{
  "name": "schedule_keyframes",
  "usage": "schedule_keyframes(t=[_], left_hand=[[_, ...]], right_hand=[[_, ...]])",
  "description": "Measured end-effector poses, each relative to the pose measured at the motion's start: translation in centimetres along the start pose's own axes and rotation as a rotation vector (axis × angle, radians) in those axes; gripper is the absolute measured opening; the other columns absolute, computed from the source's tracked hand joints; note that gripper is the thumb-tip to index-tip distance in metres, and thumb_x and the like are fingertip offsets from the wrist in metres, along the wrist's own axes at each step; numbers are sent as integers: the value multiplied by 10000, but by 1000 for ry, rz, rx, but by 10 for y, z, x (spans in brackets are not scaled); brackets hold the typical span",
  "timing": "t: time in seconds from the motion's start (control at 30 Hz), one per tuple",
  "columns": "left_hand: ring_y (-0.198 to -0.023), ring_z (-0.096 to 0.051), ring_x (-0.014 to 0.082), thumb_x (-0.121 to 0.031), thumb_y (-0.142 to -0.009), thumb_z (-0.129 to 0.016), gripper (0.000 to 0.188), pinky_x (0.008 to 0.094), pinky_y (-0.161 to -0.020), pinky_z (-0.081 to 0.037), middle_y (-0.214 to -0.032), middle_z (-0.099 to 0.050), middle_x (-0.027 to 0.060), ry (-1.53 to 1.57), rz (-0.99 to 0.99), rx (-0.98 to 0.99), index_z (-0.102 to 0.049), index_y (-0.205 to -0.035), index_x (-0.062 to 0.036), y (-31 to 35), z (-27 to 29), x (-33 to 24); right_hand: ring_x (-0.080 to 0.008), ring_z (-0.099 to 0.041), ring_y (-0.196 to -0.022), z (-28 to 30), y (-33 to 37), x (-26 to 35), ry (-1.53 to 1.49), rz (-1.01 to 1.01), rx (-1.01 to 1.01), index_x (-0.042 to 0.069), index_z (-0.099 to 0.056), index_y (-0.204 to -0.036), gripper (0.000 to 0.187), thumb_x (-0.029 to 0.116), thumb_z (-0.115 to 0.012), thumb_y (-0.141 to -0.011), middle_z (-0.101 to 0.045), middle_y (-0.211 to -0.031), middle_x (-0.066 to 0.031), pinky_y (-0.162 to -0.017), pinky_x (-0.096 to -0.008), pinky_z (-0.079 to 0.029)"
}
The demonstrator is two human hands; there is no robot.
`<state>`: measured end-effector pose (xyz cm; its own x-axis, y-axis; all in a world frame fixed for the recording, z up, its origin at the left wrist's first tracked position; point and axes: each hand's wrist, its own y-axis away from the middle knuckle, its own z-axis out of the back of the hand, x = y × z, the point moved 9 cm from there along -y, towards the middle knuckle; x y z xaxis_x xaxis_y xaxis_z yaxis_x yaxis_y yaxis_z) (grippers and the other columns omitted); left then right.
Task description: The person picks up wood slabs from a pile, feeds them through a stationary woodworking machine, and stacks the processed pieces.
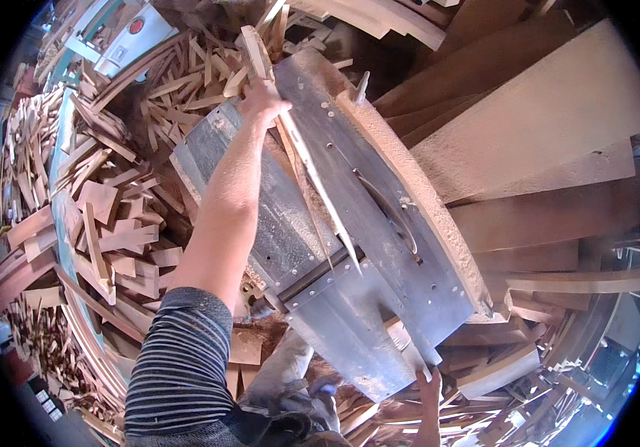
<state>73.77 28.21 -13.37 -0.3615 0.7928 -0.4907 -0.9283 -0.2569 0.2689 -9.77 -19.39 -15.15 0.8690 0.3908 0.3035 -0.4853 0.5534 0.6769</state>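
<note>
My left hand (263, 103) is closed over a narrow wooden board (257, 54) at the far end of a metal-topped woodworking machine (365, 216). From under this hand a long thin pale strip (311, 165) runs along the tabletop toward me, past a dark slot (318, 280) across the metal. At the table's near right corner, my right hand (429, 389) grips the near end of a short pale piece of wood (405, 344). Some of its fingers are hidden below the edge. A curved slot (387, 208) cuts the metal to the right of the strip.
Heaps of wood offcuts (122, 235) lie left of the machine, beside a curved pale blue edge (63, 186). Large boards (536, 112) are stacked on the right. A rough wooden plank (417, 175) borders the table's right side, with a bolt-like piece (362, 87) near its far end.
</note>
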Motion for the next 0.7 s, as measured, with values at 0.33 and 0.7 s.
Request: schedule_keyframes(t=[0.33, 0.7], left_hand=[[-1205, -623, 420, -48, -840, -674, 756, 504, -1027, -534, -1315, -593, 239, -78, -14, 53, -324, -1507, -111, 14, 30, 16], [-1111, -658, 322, 121, -830, -633, 785, 423, -886, -641, -1392, -545, 236, 132, -116, 264, -337, -1533, -63, 161, 142, 45]], right_hand=[[-422, -542, -1287, 6, 1, 28, -5, 58, -1, -111, -509, -1381, 746, 386, -744, -876, -571, -1361, -313, -1086, -462, -416], [-395, -622, -1173, 11, 3, 16, -74, 96, -52, -112, -590, -1285, 663, 350, -755, -838, -648, -1246, -284, -1023, -447, -461]])
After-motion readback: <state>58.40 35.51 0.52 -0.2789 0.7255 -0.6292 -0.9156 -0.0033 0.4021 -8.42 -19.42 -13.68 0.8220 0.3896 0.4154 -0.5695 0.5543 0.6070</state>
